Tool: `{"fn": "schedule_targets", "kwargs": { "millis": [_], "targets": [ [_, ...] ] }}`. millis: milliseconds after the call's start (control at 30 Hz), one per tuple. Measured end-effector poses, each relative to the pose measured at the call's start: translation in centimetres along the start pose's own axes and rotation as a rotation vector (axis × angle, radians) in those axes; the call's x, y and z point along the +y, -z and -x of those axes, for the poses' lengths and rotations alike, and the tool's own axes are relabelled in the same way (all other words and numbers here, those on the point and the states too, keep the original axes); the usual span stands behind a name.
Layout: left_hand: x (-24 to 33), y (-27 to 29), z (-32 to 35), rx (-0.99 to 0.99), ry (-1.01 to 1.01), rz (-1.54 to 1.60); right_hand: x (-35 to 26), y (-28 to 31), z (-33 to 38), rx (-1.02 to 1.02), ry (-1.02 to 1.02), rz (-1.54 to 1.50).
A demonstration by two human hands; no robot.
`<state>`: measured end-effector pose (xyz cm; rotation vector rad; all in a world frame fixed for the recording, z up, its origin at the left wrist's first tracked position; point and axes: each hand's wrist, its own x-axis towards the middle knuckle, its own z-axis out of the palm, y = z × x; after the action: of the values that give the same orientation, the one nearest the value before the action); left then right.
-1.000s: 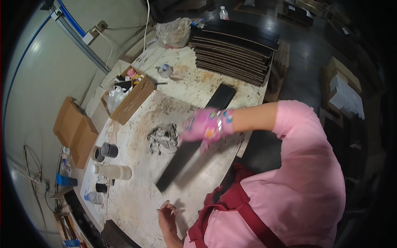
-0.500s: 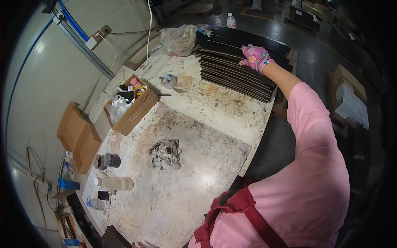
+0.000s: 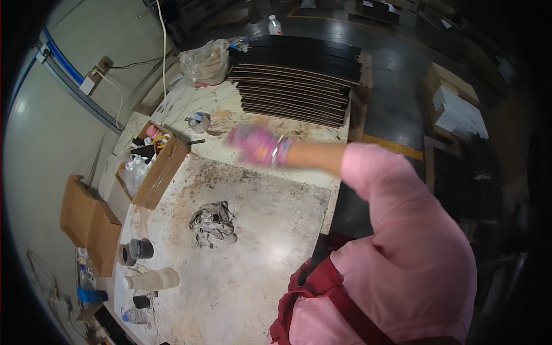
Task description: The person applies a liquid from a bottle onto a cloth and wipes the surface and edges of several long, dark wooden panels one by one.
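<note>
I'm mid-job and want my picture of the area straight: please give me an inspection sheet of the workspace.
Surface: tabletop stained and scuffed.
Work items: stack of dark boards at the far end; crumpled grey wad lying nearer.
Clutter: cardboard box of odds and ends, pale bottle and dark tub toward the left; clear plastic bag beside the stack.
Hands: right hand gloved, blurred, grip unclear; left hand not in view.
Cables: white cord hanging at far left.
Surroundings: brown carton beyond the table's right edge.
</note>
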<state>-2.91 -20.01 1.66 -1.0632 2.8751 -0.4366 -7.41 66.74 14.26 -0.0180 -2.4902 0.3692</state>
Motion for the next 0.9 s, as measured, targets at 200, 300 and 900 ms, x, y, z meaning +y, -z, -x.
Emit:
{"fn": "schedule_targets", "kwargs": {
  "millis": [200,300,900],
  "targets": [
    [0.4,4.0,2.3,-0.04,-0.104,-0.156,-15.3,-11.2,2.1,-0.597,-0.177,-0.192],
    [1.2,8.1,7.3,0.305,-0.394,-0.178,-18.6,-14.6,3.6,-0.679,-0.165,-0.183],
    [2.7,11.3,10.4,-0.835,-0.514,1.159,-12.7,-19.9,3.7,-0.201,-0.365,-0.47]
  ]
}}
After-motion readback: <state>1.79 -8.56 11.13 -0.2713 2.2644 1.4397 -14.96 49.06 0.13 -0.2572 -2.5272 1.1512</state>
